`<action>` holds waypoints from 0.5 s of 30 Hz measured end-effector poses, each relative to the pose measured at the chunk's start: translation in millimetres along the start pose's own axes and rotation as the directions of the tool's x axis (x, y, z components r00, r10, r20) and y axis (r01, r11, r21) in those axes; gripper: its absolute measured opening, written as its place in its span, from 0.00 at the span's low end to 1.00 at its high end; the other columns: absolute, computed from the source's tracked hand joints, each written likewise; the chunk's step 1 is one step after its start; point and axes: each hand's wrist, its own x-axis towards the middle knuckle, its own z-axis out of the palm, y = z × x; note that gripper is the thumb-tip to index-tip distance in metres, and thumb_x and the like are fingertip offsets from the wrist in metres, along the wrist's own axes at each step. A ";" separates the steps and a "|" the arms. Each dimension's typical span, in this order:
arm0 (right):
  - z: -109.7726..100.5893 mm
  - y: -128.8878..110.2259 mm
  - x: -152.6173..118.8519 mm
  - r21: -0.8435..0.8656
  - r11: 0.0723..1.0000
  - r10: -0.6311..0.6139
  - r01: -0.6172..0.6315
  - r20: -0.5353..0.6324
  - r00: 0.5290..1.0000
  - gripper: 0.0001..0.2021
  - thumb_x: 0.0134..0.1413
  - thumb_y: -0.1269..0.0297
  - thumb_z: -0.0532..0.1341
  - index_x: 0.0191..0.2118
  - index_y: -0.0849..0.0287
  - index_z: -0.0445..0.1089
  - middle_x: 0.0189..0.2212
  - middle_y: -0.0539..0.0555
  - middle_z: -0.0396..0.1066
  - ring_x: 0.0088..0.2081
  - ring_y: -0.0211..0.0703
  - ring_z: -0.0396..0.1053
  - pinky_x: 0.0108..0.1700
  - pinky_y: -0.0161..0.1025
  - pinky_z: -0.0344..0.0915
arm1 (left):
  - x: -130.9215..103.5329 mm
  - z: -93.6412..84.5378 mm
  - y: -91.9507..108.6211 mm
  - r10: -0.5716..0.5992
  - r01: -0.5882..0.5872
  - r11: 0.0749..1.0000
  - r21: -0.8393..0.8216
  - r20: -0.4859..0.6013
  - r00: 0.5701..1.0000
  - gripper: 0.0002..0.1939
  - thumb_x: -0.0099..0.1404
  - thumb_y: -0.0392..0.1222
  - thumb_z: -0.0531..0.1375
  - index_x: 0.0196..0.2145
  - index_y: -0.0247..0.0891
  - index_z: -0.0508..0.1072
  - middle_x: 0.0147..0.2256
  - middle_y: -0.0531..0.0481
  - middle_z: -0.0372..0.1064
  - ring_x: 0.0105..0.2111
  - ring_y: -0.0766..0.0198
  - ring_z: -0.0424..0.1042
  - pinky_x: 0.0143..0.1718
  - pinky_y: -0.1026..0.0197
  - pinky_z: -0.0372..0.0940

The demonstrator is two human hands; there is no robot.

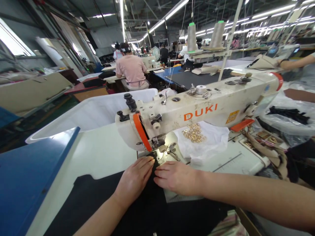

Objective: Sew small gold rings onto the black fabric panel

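A large piece of black fabric (98, 196) lies over the sewing machine's bed and hangs toward me. Its narrow upper part runs under the needle area of a white DUKI sewing machine (172, 111). My left hand (135, 175) is closed on the fabric just left of the presser foot, fingers together and pointing at the needle. Close by on the right, my right hand (176, 177) has its fingers bent onto the fabric's edge. Both fingertips are near the foot; the thumbs are mostly hidden.
Gold metal rings (194, 132) lie on a white cloth (209, 141) behind the machine arm. A blue board (31, 177) stands at the left, and a white bin (98, 108) sits behind the table. Thread cones (192, 37) rise behind. A person in pink (131, 67) sits ahead; another person's arm (299, 62) reaches in at right.
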 end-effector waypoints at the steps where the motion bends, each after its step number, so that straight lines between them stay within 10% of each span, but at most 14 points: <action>1: -0.6 -0.7 -1.0 0.015 1.000 -0.007 0.007 0.003 1.000 0.09 0.62 0.70 0.50 0.40 0.62 0.67 0.40 0.56 0.71 0.43 0.41 0.65 0.45 0.38 0.61 | 0.0 -0.8 1.3 0.005 -0.005 1.000 0.004 0.000 1.000 0.13 0.68 0.36 0.49 0.43 0.33 0.71 0.41 0.43 0.72 0.43 0.58 0.71 0.45 0.55 0.71; 15: -0.4 2.3 -3.6 0.099 0.995 -0.023 0.023 -0.004 1.000 0.09 0.61 0.70 0.50 0.40 0.63 0.67 0.41 0.56 0.69 0.44 0.43 0.64 0.45 0.39 0.61 | 14.3 -4.6 0.5 0.133 -0.134 0.988 0.077 0.010 0.991 0.14 0.70 0.37 0.45 0.37 0.33 0.69 0.34 0.45 0.70 0.37 0.61 0.71 0.40 0.59 0.70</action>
